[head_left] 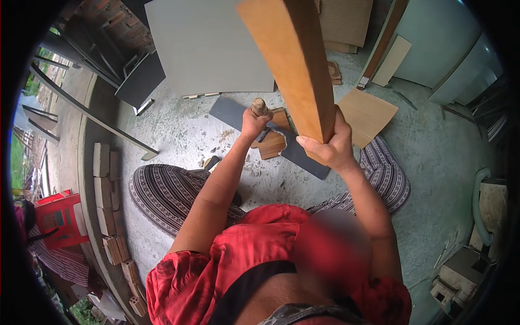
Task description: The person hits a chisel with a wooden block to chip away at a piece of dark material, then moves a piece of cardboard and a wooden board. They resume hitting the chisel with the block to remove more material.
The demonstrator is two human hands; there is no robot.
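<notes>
My left hand (255,122) is closed round a tool with a rounded wooden handle (259,106), held upright over the work on the floor. The tool's lower end is mostly hidden by the hand. My right hand (331,144) grips the lower end of a long, thick orange-brown wooden block (295,59), raised toward the camera. Beneath the left hand lies a dark grey board (306,157) with a ragged broken edge, and brown wood pieces (272,145) lie beside it. Small dark chips are scattered around.
A large grey panel (211,46) stands at the back. Cardboard (368,115) lies right of the dark board. Bricks (102,160) line the left ledge, near a red crate (58,219). Glass-like panels (441,43) lean at the back right; a machine (460,276) sits at lower right.
</notes>
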